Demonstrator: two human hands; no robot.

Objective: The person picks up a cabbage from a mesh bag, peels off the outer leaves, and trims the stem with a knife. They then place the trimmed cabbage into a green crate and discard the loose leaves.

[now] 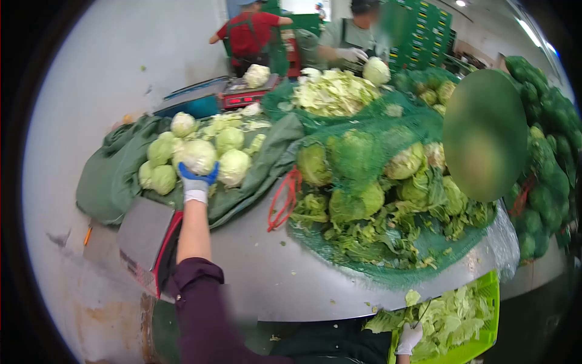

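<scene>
My left hand (198,175), in a blue and white glove, reaches out over the table with its fingers curved around the near side of a pale, trimmed cabbage (199,155). That cabbage sits among several other trimmed cabbages (230,139) piled on a dark green cloth (112,173). Low at the right, my white-gloved right hand (409,338) is closed at the edge of a bright green crate (492,315) of loose cabbage leaves (458,318). A thin dark object seems to stick up from its fingers, too small to name.
Untrimmed cabbages (357,203) lie in green netting (394,273) on the metal table (267,267). One scale (145,233) stands left of my forearm; another scale (242,97) holds a cauliflower-like head. Two people (251,36) work across the table. Netted sacks (539,182) are stacked right.
</scene>
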